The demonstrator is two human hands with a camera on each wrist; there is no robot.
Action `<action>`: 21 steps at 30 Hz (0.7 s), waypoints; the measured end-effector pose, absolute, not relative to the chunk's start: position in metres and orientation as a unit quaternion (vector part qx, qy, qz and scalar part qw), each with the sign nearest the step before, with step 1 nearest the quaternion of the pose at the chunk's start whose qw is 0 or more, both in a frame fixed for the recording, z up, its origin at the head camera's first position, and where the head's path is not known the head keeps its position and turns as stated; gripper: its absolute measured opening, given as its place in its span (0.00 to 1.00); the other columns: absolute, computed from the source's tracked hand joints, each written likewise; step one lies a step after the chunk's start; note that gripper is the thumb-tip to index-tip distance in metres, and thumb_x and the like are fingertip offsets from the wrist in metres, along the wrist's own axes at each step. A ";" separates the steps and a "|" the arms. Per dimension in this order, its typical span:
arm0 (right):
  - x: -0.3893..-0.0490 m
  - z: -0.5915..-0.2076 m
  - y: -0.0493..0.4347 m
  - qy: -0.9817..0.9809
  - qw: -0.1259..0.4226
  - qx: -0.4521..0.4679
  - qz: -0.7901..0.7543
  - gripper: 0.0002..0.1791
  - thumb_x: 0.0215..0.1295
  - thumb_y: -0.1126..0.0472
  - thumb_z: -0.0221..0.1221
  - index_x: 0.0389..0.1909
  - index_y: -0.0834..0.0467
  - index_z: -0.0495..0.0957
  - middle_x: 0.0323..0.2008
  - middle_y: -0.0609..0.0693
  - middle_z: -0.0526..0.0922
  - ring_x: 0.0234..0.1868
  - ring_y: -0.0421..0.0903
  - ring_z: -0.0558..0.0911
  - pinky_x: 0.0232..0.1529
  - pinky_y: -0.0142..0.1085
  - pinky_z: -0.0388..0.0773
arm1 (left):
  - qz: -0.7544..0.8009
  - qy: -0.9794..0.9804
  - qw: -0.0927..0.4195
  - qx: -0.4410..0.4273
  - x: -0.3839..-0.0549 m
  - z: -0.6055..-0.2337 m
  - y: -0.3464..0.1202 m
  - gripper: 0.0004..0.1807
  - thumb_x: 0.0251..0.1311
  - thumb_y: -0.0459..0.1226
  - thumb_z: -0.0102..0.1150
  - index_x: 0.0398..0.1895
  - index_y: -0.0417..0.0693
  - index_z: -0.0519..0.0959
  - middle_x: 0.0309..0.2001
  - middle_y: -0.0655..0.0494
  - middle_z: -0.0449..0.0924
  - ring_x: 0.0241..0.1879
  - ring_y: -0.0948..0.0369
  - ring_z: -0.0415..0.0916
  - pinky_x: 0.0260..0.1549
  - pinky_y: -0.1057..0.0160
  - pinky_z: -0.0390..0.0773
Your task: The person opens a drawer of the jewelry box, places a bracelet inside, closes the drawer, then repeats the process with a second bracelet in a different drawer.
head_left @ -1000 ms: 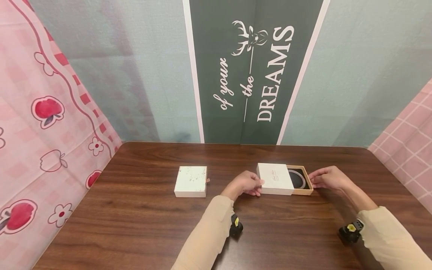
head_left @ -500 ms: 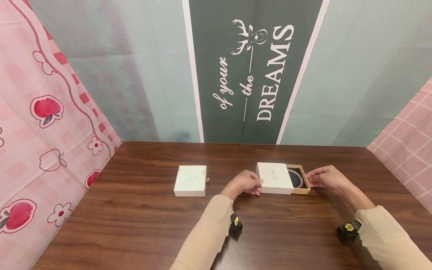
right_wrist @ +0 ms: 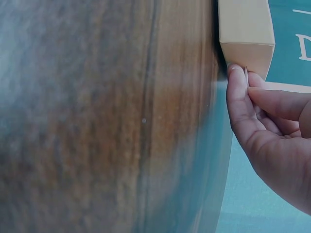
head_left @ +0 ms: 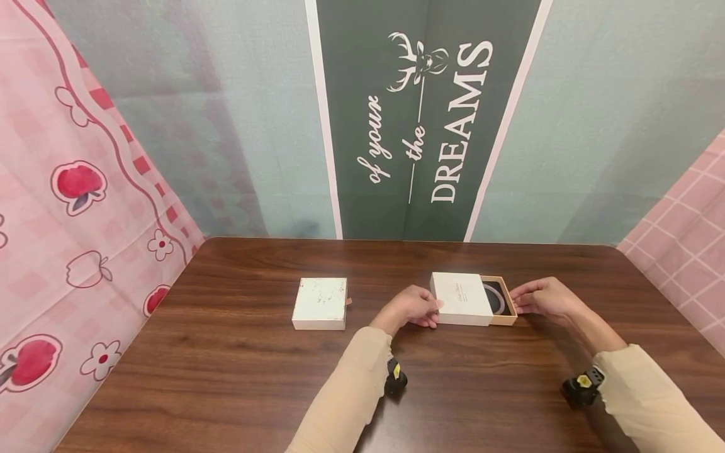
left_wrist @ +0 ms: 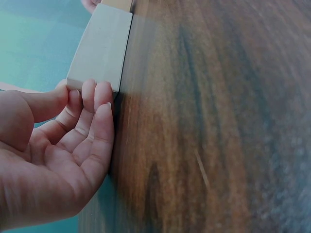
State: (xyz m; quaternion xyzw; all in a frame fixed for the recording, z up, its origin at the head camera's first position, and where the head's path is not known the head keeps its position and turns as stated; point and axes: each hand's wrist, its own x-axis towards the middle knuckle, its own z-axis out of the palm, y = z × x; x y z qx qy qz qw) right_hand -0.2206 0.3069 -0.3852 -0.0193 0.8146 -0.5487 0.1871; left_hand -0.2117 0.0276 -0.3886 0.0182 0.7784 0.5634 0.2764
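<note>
A white box sleeve (head_left: 460, 297) with small printed lettering lies on the table, right of centre. Out of its right end sticks a tan drawer (head_left: 503, 321) with a dark lining, and in it shows part of a pale round bangle (head_left: 501, 302); the sleeve hides the rest. My left hand (head_left: 415, 306) holds the sleeve's left end, thumb at the upper edge and fingertips against the end face in the left wrist view. At the drawer's outer end, my right hand (head_left: 545, 298) pinches a thin ribbon tab (right_wrist: 246, 76) between thumb and fingers, its fingertips right against the drawer.
A second white box (head_left: 320, 301) with speckled gold marks sits to the left, a small ribbon tab (head_left: 348, 302) on its right side. The brown wooden table (head_left: 226, 352) ends at a hanging green-and-grey cloth (head_left: 272, 126). Pink cloths hang at both sides.
The drawer has slid left a little further into the sleeve, so less of the bangle shows. My right hand has moved left with it, while my left hand and the sleeve have stayed put.
</note>
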 end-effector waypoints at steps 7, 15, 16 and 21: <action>-0.221 -0.385 0.304 0.814 0.190 -0.022 -0.549 0.13 0.60 0.78 0.43 0.42 0.83 0.69 0.33 0.58 0.80 0.31 0.45 0.80 0.37 0.38 0.79 | 0.563 0.778 0.277 0.019 -0.211 -0.388 0.027 0.12 0.61 0.36 0.54 0.21 0.41 0.72 0.16 0.53 0.72 0.16 0.64 0.71 0.20 0.70 0.76; -0.220 -0.385 0.300 0.819 0.190 -0.024 -0.540 0.13 0.63 0.77 0.43 0.43 0.82 0.70 0.34 0.59 0.79 0.31 0.46 0.80 0.37 0.38 0.79 | 0.562 0.779 0.277 0.017 -0.212 -0.389 0.028 0.12 0.61 0.36 0.55 0.21 0.40 0.72 0.16 0.53 0.72 0.16 0.64 0.71 0.21 0.70 0.76; -0.220 -0.385 0.300 0.821 0.189 -0.024 -0.538 0.13 0.63 0.76 0.44 0.43 0.82 0.70 0.34 0.59 0.79 0.32 0.46 0.80 0.37 0.38 0.79 | 0.562 0.779 0.278 0.017 -0.212 -0.389 0.028 0.12 0.61 0.36 0.54 0.21 0.40 0.72 0.16 0.53 0.72 0.16 0.64 0.71 0.21 0.70 0.76; -0.220 -0.386 0.297 0.826 0.187 -0.025 -0.530 0.13 0.63 0.76 0.45 0.44 0.81 0.70 0.35 0.59 0.79 0.32 0.47 0.80 0.38 0.39 0.79 | 0.565 0.777 0.277 0.016 -0.212 -0.389 0.028 0.12 0.61 0.35 0.55 0.21 0.40 0.72 0.16 0.53 0.72 0.16 0.64 0.71 0.21 0.70 0.76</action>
